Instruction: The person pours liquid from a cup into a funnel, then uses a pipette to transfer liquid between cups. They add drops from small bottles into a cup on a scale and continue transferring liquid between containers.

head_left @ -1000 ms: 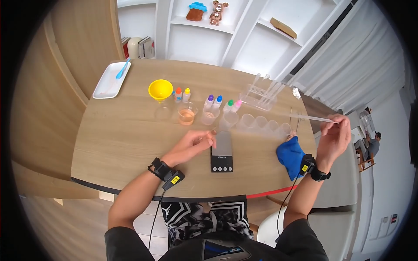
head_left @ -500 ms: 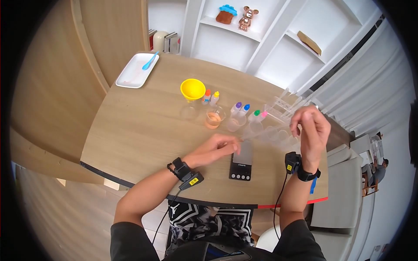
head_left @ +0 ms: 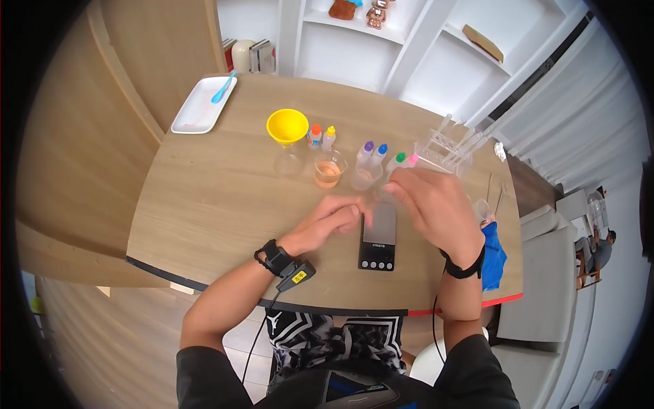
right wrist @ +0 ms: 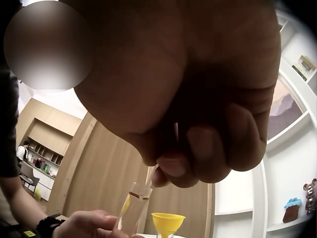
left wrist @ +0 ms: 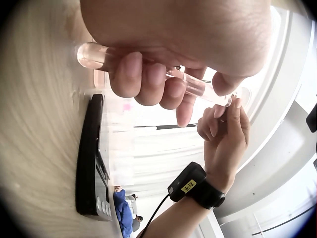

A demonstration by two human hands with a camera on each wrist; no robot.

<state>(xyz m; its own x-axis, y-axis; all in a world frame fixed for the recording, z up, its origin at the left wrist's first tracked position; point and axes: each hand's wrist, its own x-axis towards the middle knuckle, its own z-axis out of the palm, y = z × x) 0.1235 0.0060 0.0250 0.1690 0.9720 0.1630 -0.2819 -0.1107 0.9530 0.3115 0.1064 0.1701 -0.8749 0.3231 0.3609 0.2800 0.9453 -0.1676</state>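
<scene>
My left hand (head_left: 327, 221) holds a clear test tube (left wrist: 94, 55) of pale orange liquid, fingers curled round it, as the left wrist view shows. Close beside, my right hand (head_left: 439, 204) pinches a thin, pale rod (right wrist: 150, 174) right at the tube's mouth; its lower part overlaps the tube in the right wrist view. Beneath both hands lies a black pocket scale (head_left: 377, 255) with a grey plate. Just beyond the left hand stands a clear cup (head_left: 328, 176) of orange liquid, and a second clear cup (head_left: 366, 178) is to its right.
A yellow funnel (head_left: 287, 127) and several dropper bottles (head_left: 329, 138) stand behind the cups. At the back right is a clear test tube rack (head_left: 446, 155); a blue cloth (head_left: 497, 259) lies at the right edge. The far left corner bears a white tray (head_left: 180, 124).
My right hand has swung in from the right with the rod, up and then left to the tube's mouth. The left hand keeps hold of the tube near the scale. The head view has shifted.
</scene>
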